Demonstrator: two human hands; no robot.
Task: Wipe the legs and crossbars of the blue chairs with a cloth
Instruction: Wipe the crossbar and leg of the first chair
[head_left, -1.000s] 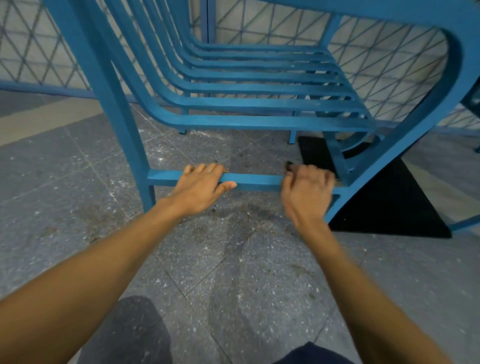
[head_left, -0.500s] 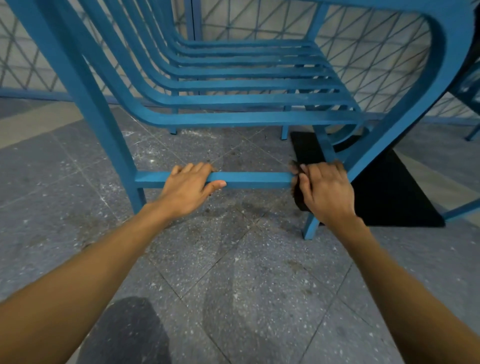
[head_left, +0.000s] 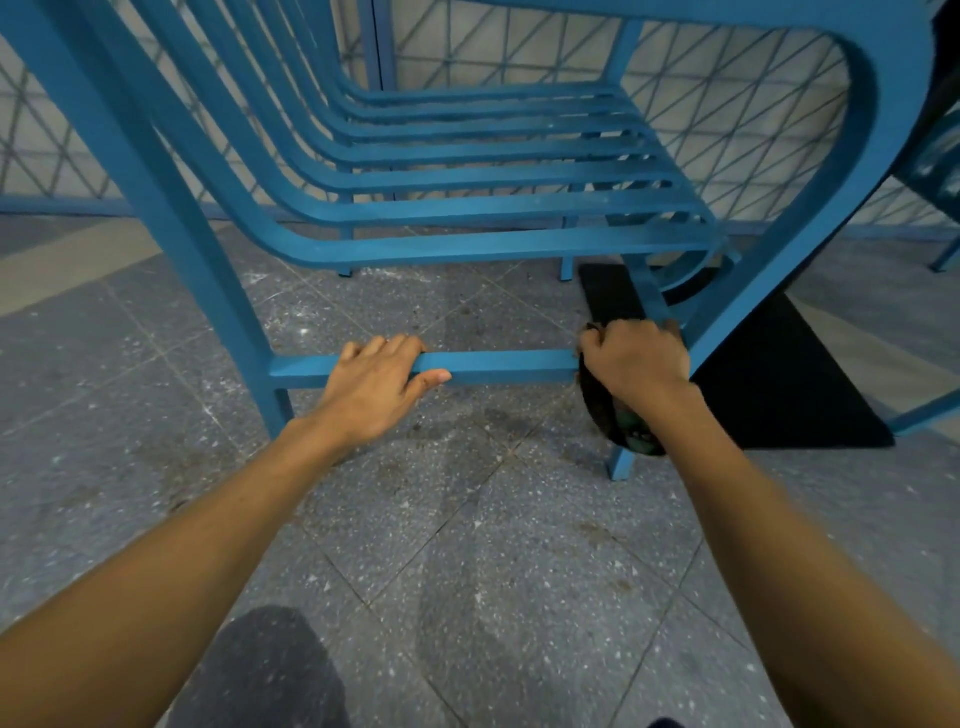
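Observation:
A blue slatted metal chair (head_left: 467, 208) stands in front of me, seen from low down. Its low crossbar (head_left: 498, 366) runs between the left leg (head_left: 208, 291) and the right leg (head_left: 621, 462). My left hand (head_left: 374, 384) grips the crossbar left of its middle, fingers over the top, thumb along the front. At the bar's right end, where it meets the right leg, my right hand (head_left: 634, 358) is closed on a dark cloth (head_left: 618, 421). The cloth hangs below the hand and hides part of the leg.
A black mat (head_left: 789, 374) lies on the grey speckled floor tiles under the chair's right side. A blue-framed mesh fence (head_left: 753, 104) runs behind the chair. Parts of another blue chair (head_left: 935, 171) show at the right edge. My dark-clothed knee (head_left: 270, 670) is at the bottom.
My right hand has slid the cloth rightward along the crossbar to the joint with the right leg, and more cloth hangs below it. My left hand keeps its grip on the bar.

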